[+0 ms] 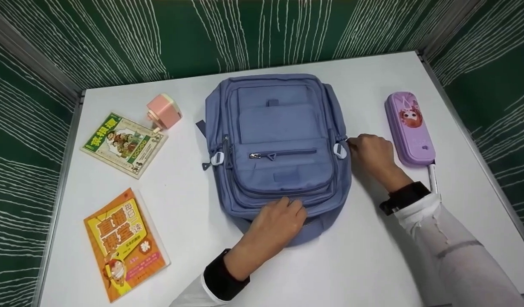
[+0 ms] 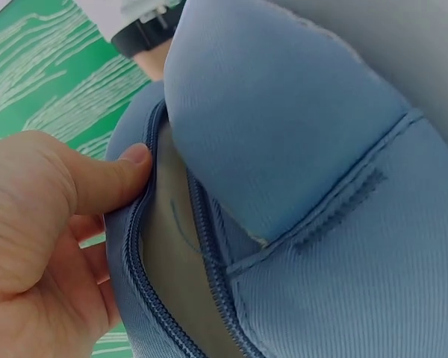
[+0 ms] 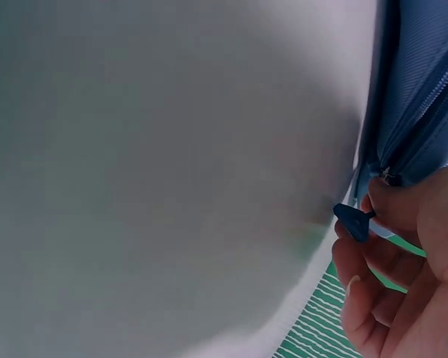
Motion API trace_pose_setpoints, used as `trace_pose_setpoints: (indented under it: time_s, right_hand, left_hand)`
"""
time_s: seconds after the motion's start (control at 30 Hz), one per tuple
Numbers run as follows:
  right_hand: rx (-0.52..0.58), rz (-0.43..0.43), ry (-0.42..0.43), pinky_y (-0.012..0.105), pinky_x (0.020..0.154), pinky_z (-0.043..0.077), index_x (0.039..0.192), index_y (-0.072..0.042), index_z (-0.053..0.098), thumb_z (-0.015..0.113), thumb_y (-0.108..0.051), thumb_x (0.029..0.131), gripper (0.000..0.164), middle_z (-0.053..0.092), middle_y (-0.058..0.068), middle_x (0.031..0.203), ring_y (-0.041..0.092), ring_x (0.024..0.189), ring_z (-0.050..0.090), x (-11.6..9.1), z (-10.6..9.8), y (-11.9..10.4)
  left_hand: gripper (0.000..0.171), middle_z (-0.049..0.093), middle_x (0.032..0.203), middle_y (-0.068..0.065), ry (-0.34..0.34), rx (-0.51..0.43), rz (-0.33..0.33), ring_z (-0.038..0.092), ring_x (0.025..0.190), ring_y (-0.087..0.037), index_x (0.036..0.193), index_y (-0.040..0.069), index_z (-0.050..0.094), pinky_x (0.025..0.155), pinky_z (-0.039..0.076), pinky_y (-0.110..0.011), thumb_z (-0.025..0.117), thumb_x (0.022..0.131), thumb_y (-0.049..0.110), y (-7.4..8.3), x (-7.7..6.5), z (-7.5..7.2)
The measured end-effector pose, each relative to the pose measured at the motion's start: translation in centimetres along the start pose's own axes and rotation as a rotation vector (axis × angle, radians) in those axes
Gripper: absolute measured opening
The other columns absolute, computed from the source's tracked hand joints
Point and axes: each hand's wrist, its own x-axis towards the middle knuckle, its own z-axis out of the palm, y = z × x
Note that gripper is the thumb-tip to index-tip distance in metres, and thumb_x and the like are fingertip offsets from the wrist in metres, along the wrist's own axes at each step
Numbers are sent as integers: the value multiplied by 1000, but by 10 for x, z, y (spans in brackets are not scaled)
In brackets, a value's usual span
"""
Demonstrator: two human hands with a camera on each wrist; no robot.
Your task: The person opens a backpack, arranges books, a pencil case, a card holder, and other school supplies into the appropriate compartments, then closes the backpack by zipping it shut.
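Backpack (image 1: pixel 283 128) lies at centre of tabletop (image 1: pixel 185 204), its top close to far edge. Left hand (image 1: pixel 281 221) pinches the open zip edge (image 2: pixel 134 270), presumably to brace the fabric; right hand (image 1: pixel 372 155) grips zip pull (image 3: pixel 355 221) between thumb and fingers, likely for control along the track

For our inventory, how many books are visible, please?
2, left of the blue backpack: an orange book and, beyond it, a green-and-cream book. Others may be hidden.

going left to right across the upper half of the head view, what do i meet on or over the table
green-and-cream book → pink boxy object → blue backpack → right hand → purple case
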Motion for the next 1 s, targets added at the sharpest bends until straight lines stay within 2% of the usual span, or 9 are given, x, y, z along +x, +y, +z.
trace_pose_setpoints:
  time_s: [0.2, 0.3, 0.4, 0.47, 0.57, 0.63, 0.73, 0.87, 1.0]
  right_hand:
    - [32, 23, -4, 64, 52, 45, 85, -8, 75, 70, -17, 96, 15, 67, 18, 72, 50, 65, 63, -2, -1, -1]
    - [40, 10, 50, 64, 57, 49, 94, -4, 78, 72, -11, 93, 9, 72, 20, 82, 49, 73, 66, -7, -5, -4]
    - [65, -33, 147, 60, 65, 52, 102, 0, 79, 74, -3, 89, 14, 76, 21, 93, 46, 84, 68, -17, -11, -13]
    - [109, -84, 206, 57, 70, 54, 101, 2, 79, 75, 1, 88, 13, 76, 20, 95, 44, 88, 68, -25, -17, -24]
    - [249, -194, 273, 48, 78, 55, 98, 2, 79, 75, 3, 88, 11, 76, 17, 95, 37, 89, 68, -41, -25, -49]
    - [362, -275, 275, 42, 82, 53, 98, 2, 79, 76, 3, 88, 11, 76, 15, 94, 34, 89, 69, -54, -30, -69]
    - [483, -431, 255, 36, 86, 51, 103, 0, 79, 74, -7, 94, 13, 77, 11, 98, 29, 90, 70, -71, -36, -96]
    - [482, -599, 221, 37, 87, 51, 112, 0, 76, 68, -27, 103, 30, 76, 11, 108, 28, 95, 70, -83, -41, -122]
    - [425, -635, 239, 38, 84, 51, 114, 1, 75, 62, -30, 107, 35, 75, 11, 107, 28, 94, 68, -85, -42, -137]
  left_hand:
    - [8, 55, 83, 3, 14, -2, -19, 56, 71, -9, 91, 15, 69, 49, 46, -22, 75, 90, 9, 0, 1, 1]
    - [7, 58, 85, 2, 31, -20, -31, 58, 72, -11, 92, 14, 70, 50, 48, -22, 75, 90, 10, -2, 2, 0]
    - [7, 60, 88, 1, 46, -39, -34, 59, 74, -12, 94, 13, 70, 51, 48, -22, 75, 91, 10, -3, 3, -1]
    - [7, 61, 88, 1, 59, -53, -35, 59, 76, -12, 95, 13, 71, 53, 48, -22, 75, 91, 9, -5, 3, -2]
    - [9, 61, 88, 0, 79, -73, -38, 59, 77, -12, 97, 11, 72, 54, 49, -22, 74, 91, 4, -8, 5, -3]
    - [11, 63, 89, 0, 95, -88, -42, 60, 78, -12, 99, 10, 74, 56, 50, -22, 73, 90, 3, -10, 7, -4]
    - [13, 65, 89, -1, 122, -108, -47, 62, 79, -13, 101, 9, 75, 57, 52, -23, 73, 90, 4, -12, 11, -7]
    - [5, 64, 87, -1, 178, -139, -69, 63, 78, -14, 99, 10, 74, 58, 51, -23, 74, 94, 11, -15, 18, -12]
    - [3, 64, 85, -2, 238, -181, -88, 63, 78, -15, 94, 10, 71, 58, 50, -23, 71, 97, 10, -16, 23, -15]
